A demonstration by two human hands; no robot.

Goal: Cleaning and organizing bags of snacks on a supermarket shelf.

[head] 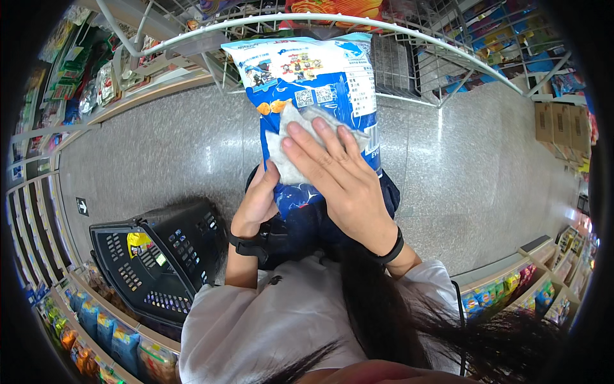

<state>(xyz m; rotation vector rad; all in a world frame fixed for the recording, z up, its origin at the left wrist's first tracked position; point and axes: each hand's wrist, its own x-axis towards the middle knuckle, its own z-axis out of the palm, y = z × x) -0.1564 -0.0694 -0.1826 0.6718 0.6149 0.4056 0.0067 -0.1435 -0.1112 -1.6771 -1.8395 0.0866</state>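
Note:
A large blue and white snack bag (307, 72), its printed back facing up, is held in front of my body. My left hand (259, 197) grips its lower left edge, thumb on top and fingers hidden beneath. My right hand (336, 173) lies with fingers stretched over a light grey cloth (290, 163), pressing it on the middle of the bag. The bag's top end lies near the white rim of a wire basket (307, 17). A dark band circles each wrist.
Beyond the bag, the wire basket holds several packages. A black perforated shopping basket (158, 269) with a yellow packet (139, 242) stands at lower left. Shelves of snack bags (125, 348) line the lower edges. Cardboard boxes (561, 124) are at right, goods shelves at upper left.

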